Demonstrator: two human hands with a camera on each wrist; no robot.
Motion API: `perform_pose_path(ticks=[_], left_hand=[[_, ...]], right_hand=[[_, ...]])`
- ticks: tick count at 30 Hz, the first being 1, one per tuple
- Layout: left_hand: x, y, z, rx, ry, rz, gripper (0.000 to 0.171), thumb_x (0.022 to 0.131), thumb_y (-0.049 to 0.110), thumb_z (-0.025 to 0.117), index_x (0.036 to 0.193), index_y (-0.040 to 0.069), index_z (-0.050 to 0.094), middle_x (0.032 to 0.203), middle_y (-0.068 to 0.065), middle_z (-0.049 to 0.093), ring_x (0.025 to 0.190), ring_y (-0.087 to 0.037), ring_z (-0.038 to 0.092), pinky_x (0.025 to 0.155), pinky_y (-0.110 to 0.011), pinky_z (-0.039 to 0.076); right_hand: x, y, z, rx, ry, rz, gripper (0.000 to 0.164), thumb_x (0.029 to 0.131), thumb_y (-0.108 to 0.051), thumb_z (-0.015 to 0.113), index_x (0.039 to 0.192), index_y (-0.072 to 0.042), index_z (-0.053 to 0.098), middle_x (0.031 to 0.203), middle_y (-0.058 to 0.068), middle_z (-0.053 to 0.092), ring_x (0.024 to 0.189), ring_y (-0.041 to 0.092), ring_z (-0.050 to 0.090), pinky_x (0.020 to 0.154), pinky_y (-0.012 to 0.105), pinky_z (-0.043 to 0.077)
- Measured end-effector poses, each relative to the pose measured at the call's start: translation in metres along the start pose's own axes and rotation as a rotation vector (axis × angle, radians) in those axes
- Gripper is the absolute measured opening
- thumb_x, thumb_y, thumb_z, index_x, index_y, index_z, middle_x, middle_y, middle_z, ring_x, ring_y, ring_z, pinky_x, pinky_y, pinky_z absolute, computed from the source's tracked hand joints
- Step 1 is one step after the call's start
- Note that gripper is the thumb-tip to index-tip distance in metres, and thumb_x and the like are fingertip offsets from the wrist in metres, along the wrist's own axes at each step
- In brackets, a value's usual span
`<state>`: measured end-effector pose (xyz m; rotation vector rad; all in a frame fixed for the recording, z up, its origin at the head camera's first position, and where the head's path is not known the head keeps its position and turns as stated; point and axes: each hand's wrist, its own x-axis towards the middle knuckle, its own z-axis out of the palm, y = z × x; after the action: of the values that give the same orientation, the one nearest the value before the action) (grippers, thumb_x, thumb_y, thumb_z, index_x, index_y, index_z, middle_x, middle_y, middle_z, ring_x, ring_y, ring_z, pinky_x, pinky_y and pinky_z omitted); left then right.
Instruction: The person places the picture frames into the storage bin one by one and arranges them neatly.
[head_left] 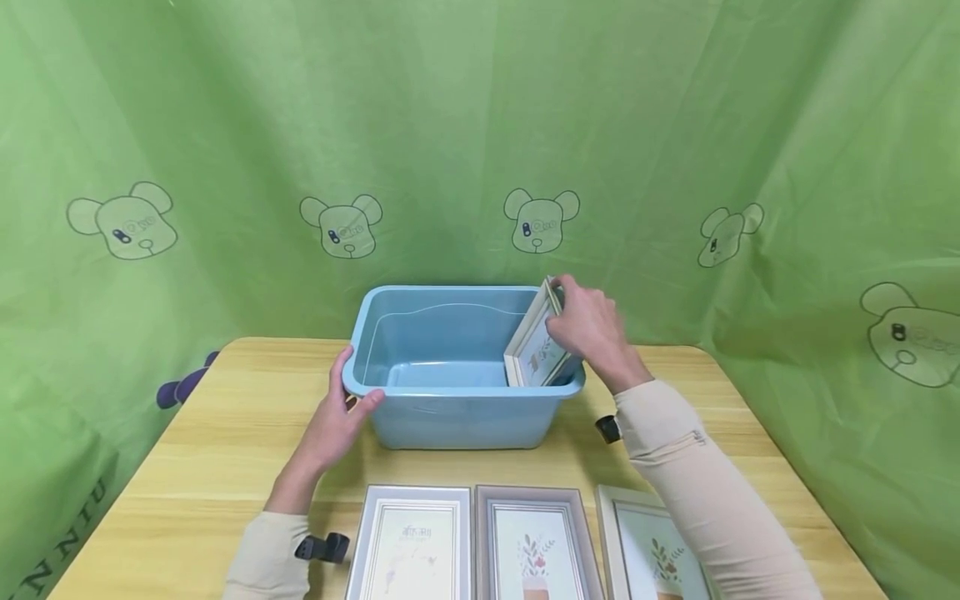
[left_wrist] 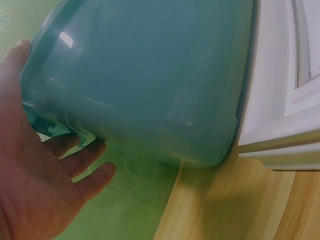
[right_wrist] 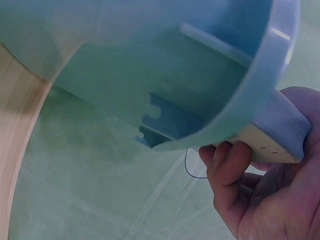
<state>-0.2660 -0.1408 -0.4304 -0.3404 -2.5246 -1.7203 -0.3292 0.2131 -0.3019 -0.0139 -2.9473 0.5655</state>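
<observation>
A light-blue plastic tub [head_left: 465, 421] stands on the table. At its front left corner is my left hand [head_left: 337, 421], holding the rim with the thumb at the front and the fingers round the left side; the left wrist view shows those fingers [left_wrist: 82, 162] under the rim. My right hand [head_left: 592, 329] grips the upper edge of a pale picture frame [head_left: 536, 346], which leans inside the tub's right end. In the right wrist view, fingers [right_wrist: 230, 162] curl against the edge of that frame [right_wrist: 270, 145], beyond the tub's rim.
Three more picture frames lie face up at the table's front: a silvery-white one [head_left: 416, 546], a grey-brown one [head_left: 536, 546] and a cream one [head_left: 652, 542] partly hidden by the right sleeve. A green curtain [head_left: 442, 150] hangs behind the wooden table [head_left: 187, 467].
</observation>
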Motion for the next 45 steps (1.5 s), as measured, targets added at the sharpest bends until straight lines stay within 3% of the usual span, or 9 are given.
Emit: perform_pose_path(ticks=[12,19,31,45], left_hand=[[0.000,-0.004,0.002,0.012,0.010,0.006,0.085,0.096,0.038,0.059,0.155,0.032,-0.001,0.152,-0.029,0.032,0.138,-0.045,0.037,0.110,-0.052,0.039],[-0.002,-0.004,0.004,0.010,0.026,0.019,0.084,0.095,0.039,0.060,0.155,0.032,0.001,0.151,-0.029,0.034,0.137,-0.044,0.039,0.110,-0.051,0.039],[-0.004,-0.002,0.005,0.016,0.030,0.024,0.083,0.096,0.038,0.059,0.155,0.030,0.002,0.151,-0.029,0.033,0.137,-0.045,0.038,0.110,-0.053,0.039],[-0.002,-0.005,0.005,-0.001,0.031,0.016,0.083,0.096,0.035,0.060,0.155,0.029,0.002,0.152,-0.030,0.031,0.138,-0.044,0.037,0.110,-0.051,0.039]], right_hand=[[-0.002,0.004,0.014,-0.057,0.025,-0.020,0.072,0.077,-0.010,0.055,0.147,-0.016,0.037,0.076,0.013,0.061,0.047,0.019,0.048,0.034,0.024,0.037],[-0.003,0.007,0.023,-0.079,0.071,-0.028,0.070,0.075,-0.010,0.056,0.143,-0.015,0.042,0.078,0.012,0.060,0.049,0.022,0.052,0.036,0.027,0.040],[-0.002,0.005,0.018,-0.107,0.095,-0.027,0.069,0.075,-0.010,0.055,0.143,-0.016,0.043,0.077,0.013,0.060,0.053,0.024,0.054,0.038,0.030,0.042],[-0.001,0.000,0.019,-0.153,0.040,-0.008,0.068,0.076,-0.012,0.061,0.142,-0.015,0.044,0.084,0.015,0.061,0.060,0.027,0.056,0.042,0.031,0.044]])
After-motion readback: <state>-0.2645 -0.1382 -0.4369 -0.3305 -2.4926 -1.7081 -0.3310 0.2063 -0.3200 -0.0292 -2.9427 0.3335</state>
